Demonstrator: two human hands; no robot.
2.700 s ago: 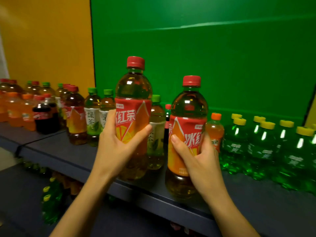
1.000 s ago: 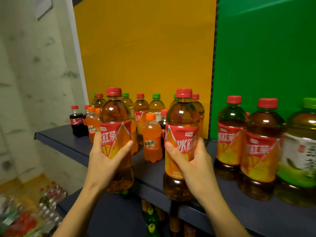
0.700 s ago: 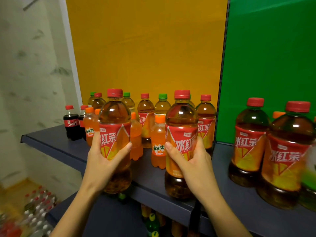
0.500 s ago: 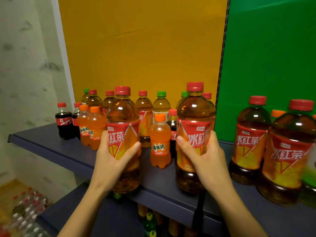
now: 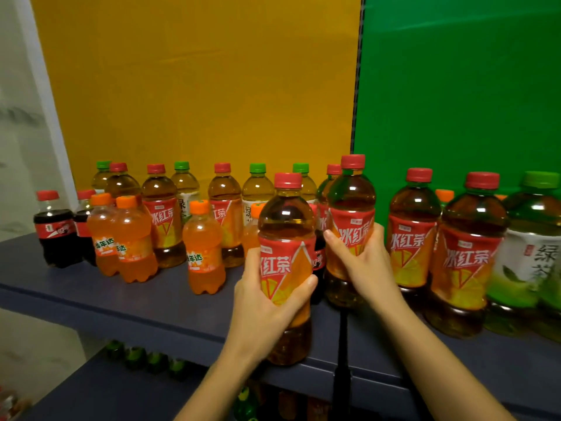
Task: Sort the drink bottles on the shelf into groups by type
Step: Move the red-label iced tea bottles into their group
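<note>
My left hand (image 5: 261, 311) grips a red-capped iced tea bottle (image 5: 287, 226) by its red and orange label, over the front edge of the dark shelf (image 5: 127, 302). My right hand (image 5: 364, 262) grips a second iced tea bottle (image 5: 350, 192) farther back, just left of two more iced tea bottles (image 5: 414, 226) standing on the shelf. A small cola bottle (image 5: 318, 256) shows between the two held bottles. Orange soda bottles (image 5: 203, 250) and cola bottles (image 5: 53, 229) stand to the left, with red-capped and green-capped tea bottles (image 5: 257, 189) behind.
A green tea bottle (image 5: 531, 253) stands at the far right. A yellow back panel (image 5: 197, 86) meets a green one (image 5: 455, 86) above the held bottles. A lower shelf (image 5: 100, 390) holds green bottles (image 5: 136, 357). A white wall (image 5: 18, 117) closes the left side.
Both held bottles have moved right and deeper onto the shelf. The right-hand bottle now sits close beside the standing iced tea bottles, and the left-hand bottle has passed the orange soda bottle.
</note>
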